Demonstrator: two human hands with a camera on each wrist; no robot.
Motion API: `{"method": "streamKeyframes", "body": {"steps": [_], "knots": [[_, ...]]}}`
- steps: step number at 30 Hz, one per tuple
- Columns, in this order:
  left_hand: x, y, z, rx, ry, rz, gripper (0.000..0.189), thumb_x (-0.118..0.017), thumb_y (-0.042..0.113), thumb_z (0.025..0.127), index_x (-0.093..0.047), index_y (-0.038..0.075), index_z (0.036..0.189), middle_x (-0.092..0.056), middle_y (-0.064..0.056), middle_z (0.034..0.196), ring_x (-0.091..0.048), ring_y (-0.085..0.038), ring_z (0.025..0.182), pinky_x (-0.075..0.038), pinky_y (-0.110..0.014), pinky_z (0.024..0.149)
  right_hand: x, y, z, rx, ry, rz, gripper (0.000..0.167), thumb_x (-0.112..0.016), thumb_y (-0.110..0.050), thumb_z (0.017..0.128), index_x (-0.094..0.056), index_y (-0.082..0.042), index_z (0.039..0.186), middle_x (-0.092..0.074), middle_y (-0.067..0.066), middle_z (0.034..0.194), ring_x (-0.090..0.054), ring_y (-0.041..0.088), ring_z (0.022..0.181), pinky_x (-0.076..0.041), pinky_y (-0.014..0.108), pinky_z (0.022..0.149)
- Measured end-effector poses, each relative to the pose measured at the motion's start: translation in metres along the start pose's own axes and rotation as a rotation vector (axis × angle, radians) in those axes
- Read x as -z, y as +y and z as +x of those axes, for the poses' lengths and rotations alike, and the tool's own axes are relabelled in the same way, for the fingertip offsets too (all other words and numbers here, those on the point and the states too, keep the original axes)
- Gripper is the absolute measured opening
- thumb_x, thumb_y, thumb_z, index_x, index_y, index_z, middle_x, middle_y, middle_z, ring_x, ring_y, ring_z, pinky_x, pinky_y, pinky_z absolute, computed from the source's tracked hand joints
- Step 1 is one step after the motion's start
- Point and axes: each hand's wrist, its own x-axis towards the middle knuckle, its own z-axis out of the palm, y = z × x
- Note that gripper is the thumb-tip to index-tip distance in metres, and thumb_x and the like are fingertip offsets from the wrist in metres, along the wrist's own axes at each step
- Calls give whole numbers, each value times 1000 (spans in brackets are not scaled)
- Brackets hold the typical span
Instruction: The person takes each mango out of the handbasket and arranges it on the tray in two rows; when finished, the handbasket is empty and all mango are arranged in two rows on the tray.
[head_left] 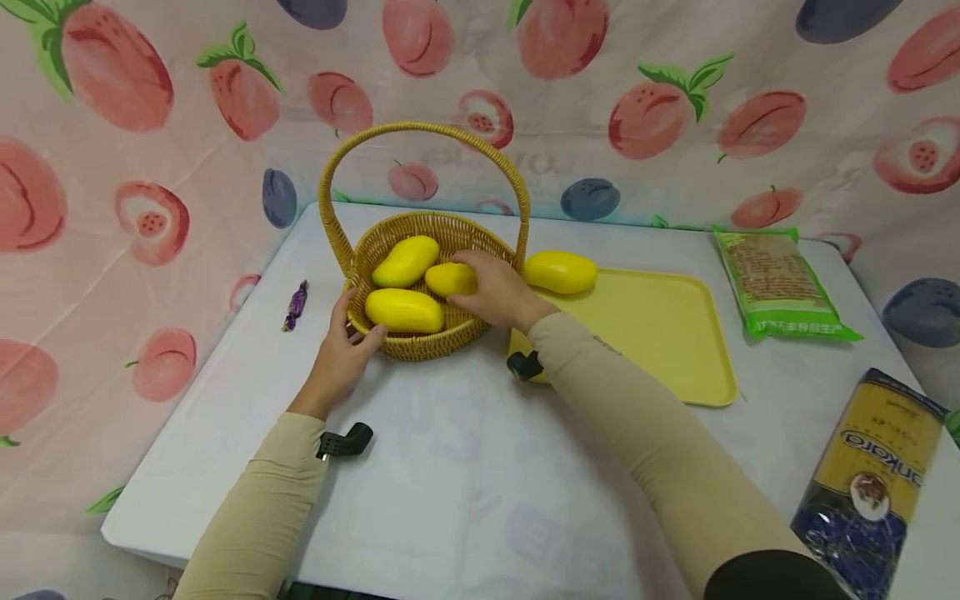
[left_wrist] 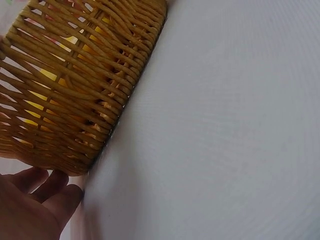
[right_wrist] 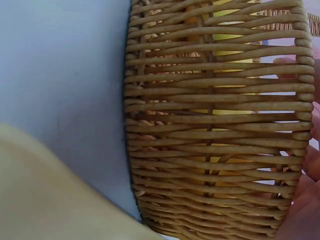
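A wicker basket (head_left: 420, 347) with a tall arched handle stands at the back left of the table. Two yellow mangoes, a rear one (head_left: 406, 261) and a front one (head_left: 404, 311), lie inside it. My right hand (head_left: 501, 292) reaches over the basket's right rim and holds a third mango (head_left: 447, 279), partly hidden by the fingers. At the left rim, my left hand (head_left: 339, 362) grips the basket, its thumb toward the inside. The left wrist view shows those fingers against the woven wall (left_wrist: 65, 95). Another mango (head_left: 561, 272) rests at the tray's back left corner.
A yellow tray (head_left: 675, 333) lies right of the basket, partly under my right forearm. Left of the basket is a purple wrapped candy (head_left: 296, 307). A green food packet (head_left: 780, 283) and a yellow-and-blue bag (head_left: 870, 483) lie along the right side.
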Motion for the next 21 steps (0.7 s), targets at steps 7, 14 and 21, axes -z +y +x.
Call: {"method": "streamKeyframes", "body": {"steps": [7, 14, 21], "knots": [[-2, -2, 1, -4, 2, 9, 83, -56, 44, 101, -1, 28, 161, -11, -19, 164, -30, -42, 143, -29, -54, 115, 0, 2, 9, -26, -15, -15, 60, -69, -26, 96, -46, -4, 147, -45, 10, 150, -37, 26, 141, -28, 34, 116], [-4, -5, 3, -3, 1, 9, 83, -55, 46, 101, -1, 31, 161, -13, -18, 164, -31, -41, 142, -31, -53, 114, 1, 2, 16, -96, -55, -72, 64, -67, -29, 97, -42, -5, 150, -41, 11, 154, -33, 26, 143, -25, 35, 118], [-1, -5, 2, -2, 4, 7, 83, -55, 49, 100, -2, 31, 161, -13, -18, 164, -31, -41, 142, -31, -54, 114, 0, 1, 23, -139, -87, -103, 66, -67, -31, 97, -40, -6, 151, -38, 11, 156, -31, 27, 145, -24, 37, 119]]}}
